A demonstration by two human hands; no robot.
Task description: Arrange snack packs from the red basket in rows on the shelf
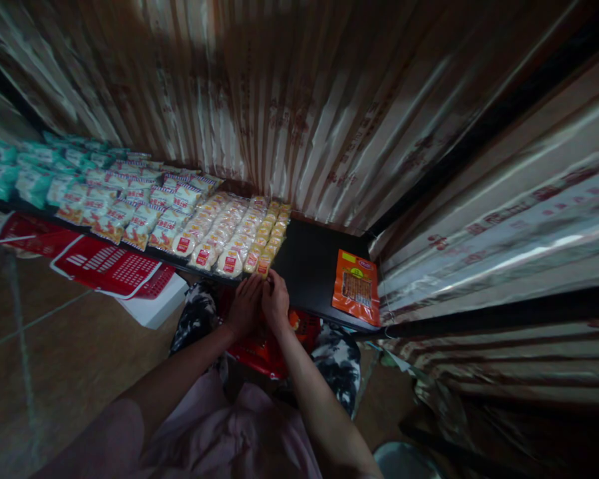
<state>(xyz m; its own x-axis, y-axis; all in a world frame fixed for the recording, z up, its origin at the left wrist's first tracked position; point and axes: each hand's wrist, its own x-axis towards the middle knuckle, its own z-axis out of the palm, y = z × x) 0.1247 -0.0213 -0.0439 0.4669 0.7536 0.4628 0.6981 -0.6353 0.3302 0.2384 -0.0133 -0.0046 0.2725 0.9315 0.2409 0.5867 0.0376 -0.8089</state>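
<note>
Small yellow snack packets (269, 233) stand in overlapping rows on a black shelf (307, 259). At the front end of these rows my right hand (276, 303) has its fingers closed on the lower edge of the foremost yellow packet (263, 266). Close beside it, my left hand (246, 305) rests at the shelf's front edge with fingers stretched forward, touching the packet fronts. Its fingertips are partly in shadow. Left of the yellow ones lie rows of clear-wrapped round white crackers (229, 261).
Blue-white snack bags (142, 223) and teal bags (32, 183) line the shelf further left. An orange bag (357, 286) lies at its right end. Red baskets (107, 263) and a white box (154, 303) sit below. Another red basket (259, 352) is between my knees. Patterned curtains (299, 106) hang behind.
</note>
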